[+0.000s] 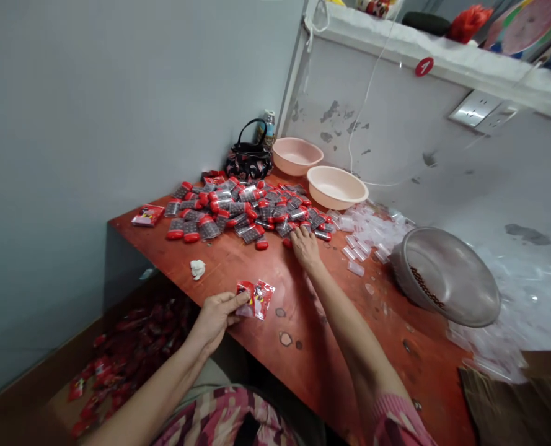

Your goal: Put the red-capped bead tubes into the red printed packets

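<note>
My left hand [217, 316] is shut on a small red foil packet [256, 299] above the table's near edge. My right hand [305, 246] lies palm down at the front of a heap of small clear bags [229, 210], touching them with its fingers. Each bag holds dark beads and a red oval case. A flat red packet [147, 215] lies left of the heap on the orange-red wooden table [298, 365]. A crumpled white tissue [198, 269] sits between it and my left hand.
A tilted steel bowl [445, 275] holding brown beads and loose clear plastic sleeves [363, 232] lie to the right. Behind stand pink basins [336, 187], a black handbag [250, 159] and a bottle [266, 130]. A cardboard box [126, 353] of red packets sits below left.
</note>
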Demonstrator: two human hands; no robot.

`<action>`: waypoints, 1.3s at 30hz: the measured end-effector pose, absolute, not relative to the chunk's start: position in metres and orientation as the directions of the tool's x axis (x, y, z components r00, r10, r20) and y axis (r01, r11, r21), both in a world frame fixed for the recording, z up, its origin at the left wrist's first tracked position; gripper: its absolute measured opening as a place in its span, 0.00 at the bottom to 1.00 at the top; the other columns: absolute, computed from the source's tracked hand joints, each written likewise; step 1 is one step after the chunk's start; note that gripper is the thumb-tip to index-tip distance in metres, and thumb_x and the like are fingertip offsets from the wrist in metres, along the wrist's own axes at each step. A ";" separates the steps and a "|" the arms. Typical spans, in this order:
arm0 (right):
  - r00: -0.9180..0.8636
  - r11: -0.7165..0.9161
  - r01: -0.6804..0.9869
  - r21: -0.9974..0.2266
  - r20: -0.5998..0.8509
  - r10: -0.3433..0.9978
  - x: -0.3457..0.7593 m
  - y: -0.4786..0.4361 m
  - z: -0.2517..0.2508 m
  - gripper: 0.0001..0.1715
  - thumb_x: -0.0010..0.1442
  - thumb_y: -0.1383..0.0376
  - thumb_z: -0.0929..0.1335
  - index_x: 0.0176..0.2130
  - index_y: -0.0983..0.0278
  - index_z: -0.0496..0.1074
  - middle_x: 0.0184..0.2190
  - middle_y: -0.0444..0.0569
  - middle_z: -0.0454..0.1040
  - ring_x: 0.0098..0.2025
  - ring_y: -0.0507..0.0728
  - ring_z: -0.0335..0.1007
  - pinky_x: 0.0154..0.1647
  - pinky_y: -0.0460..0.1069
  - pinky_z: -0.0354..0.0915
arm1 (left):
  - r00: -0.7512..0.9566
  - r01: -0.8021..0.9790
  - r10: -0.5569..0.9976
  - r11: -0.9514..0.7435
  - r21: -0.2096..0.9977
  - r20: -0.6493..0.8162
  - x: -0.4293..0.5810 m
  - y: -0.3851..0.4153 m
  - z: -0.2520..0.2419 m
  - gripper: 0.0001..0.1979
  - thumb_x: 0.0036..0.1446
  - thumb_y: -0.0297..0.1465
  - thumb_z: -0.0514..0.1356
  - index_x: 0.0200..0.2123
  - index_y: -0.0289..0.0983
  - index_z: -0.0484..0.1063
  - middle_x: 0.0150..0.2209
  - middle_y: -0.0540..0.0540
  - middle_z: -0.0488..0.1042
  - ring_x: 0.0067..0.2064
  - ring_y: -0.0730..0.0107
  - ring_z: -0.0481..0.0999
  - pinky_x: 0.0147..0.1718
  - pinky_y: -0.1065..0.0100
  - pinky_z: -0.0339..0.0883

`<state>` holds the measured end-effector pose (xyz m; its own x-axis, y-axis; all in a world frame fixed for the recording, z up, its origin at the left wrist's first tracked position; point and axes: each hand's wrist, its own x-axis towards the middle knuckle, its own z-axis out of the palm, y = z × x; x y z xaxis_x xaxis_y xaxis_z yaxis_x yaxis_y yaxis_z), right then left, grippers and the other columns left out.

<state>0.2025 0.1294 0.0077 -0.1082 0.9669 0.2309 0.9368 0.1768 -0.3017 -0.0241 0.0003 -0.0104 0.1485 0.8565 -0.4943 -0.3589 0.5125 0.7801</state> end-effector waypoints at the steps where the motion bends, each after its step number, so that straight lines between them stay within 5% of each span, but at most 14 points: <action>1: -0.114 0.179 0.938 -0.296 0.225 0.968 0.206 0.131 0.008 0.13 0.56 0.75 0.58 0.39 0.67 0.67 0.49 0.60 0.65 0.56 0.62 0.50 0.53 0.58 0.47 | 0.141 -0.410 0.851 0.515 0.753 -0.506 -0.024 0.001 -0.009 0.12 0.38 0.33 0.66 0.17 0.32 0.69 0.18 0.50 0.69 0.21 0.78 0.68 0.20 0.77 0.65; 5: -0.085 0.150 0.932 -0.331 0.203 0.975 0.207 0.104 0.006 0.11 0.59 0.69 0.58 0.39 0.67 0.66 0.39 0.58 0.71 0.46 0.61 0.63 0.44 0.55 0.57 | 0.108 -0.615 0.832 0.486 0.621 -0.544 -0.020 0.007 -0.008 0.08 0.40 0.30 0.66 0.21 0.31 0.70 0.20 0.48 0.71 0.23 0.76 0.70 0.22 0.74 0.68; 8: -0.053 0.124 0.874 -0.470 0.163 0.985 0.192 0.052 0.004 0.15 0.62 0.64 0.53 0.41 0.64 0.64 0.29 0.49 0.73 0.29 0.54 0.69 0.30 0.47 0.63 | 0.062 -0.739 0.815 0.426 0.522 -0.577 -0.016 0.015 -0.009 0.04 0.44 0.26 0.63 0.24 0.31 0.71 0.22 0.48 0.72 0.24 0.74 0.73 0.26 0.69 0.72; 10: -0.006 0.062 0.608 -0.791 0.073 0.997 0.174 0.011 0.003 0.16 0.62 0.60 0.54 0.38 0.63 0.64 0.23 0.45 0.71 0.22 0.52 0.68 0.23 0.46 0.62 | 0.059 -0.786 0.807 0.400 0.471 -0.587 -0.012 0.020 -0.011 0.02 0.46 0.24 0.61 0.26 0.32 0.71 0.22 0.48 0.73 0.26 0.72 0.74 0.28 0.66 0.72; 13: 0.021 -0.066 0.299 -0.952 -0.063 0.998 0.144 -0.037 0.001 0.13 0.60 0.58 0.58 0.39 0.61 0.65 0.19 0.42 0.69 0.18 0.52 0.66 0.19 0.45 0.61 | 0.078 -0.818 0.811 0.384 0.428 -0.580 -0.006 0.024 -0.011 0.02 0.47 0.23 0.60 0.28 0.32 0.70 0.24 0.48 0.74 0.28 0.70 0.75 0.29 0.66 0.73; 21: 0.145 -0.059 0.324 -0.944 -0.012 0.989 0.119 -0.052 -0.006 0.12 0.59 0.60 0.59 0.39 0.62 0.65 0.21 0.43 0.69 0.20 0.51 0.66 0.21 0.44 0.62 | 0.131 -0.799 0.842 0.401 0.447 -0.523 0.012 0.013 -0.001 0.02 0.47 0.25 0.61 0.27 0.32 0.70 0.25 0.47 0.75 0.26 0.74 0.74 0.27 0.73 0.70; 28: 0.109 -0.044 0.200 -0.979 -0.022 0.994 0.120 -0.053 -0.008 0.12 0.59 0.59 0.59 0.39 0.62 0.64 0.24 0.44 0.70 0.19 0.50 0.67 0.19 0.44 0.64 | 0.191 -0.677 0.929 0.359 0.643 -0.318 0.015 0.005 0.006 0.09 0.45 0.31 0.63 0.26 0.31 0.70 0.23 0.47 0.74 0.24 0.74 0.72 0.25 0.73 0.65; 36: 0.163 0.003 0.284 -0.959 0.051 0.985 0.121 -0.053 -0.013 0.12 0.59 0.59 0.60 0.39 0.62 0.65 0.24 0.45 0.70 0.21 0.50 0.66 0.22 0.45 0.64 | 0.300 -0.533 0.898 0.438 0.724 -0.322 0.011 0.003 0.004 0.09 0.43 0.31 0.64 0.24 0.30 0.72 0.22 0.46 0.73 0.24 0.73 0.70 0.24 0.72 0.63; 39: 0.125 -0.031 0.160 -0.987 -0.011 0.992 0.122 -0.051 -0.014 0.13 0.59 0.57 0.59 0.38 0.63 0.65 0.23 0.44 0.69 0.19 0.50 0.65 0.18 0.44 0.63 | 0.316 -0.473 0.900 0.425 0.772 -0.301 0.007 0.004 0.004 0.09 0.43 0.32 0.63 0.23 0.30 0.72 0.20 0.47 0.72 0.21 0.73 0.69 0.22 0.72 0.61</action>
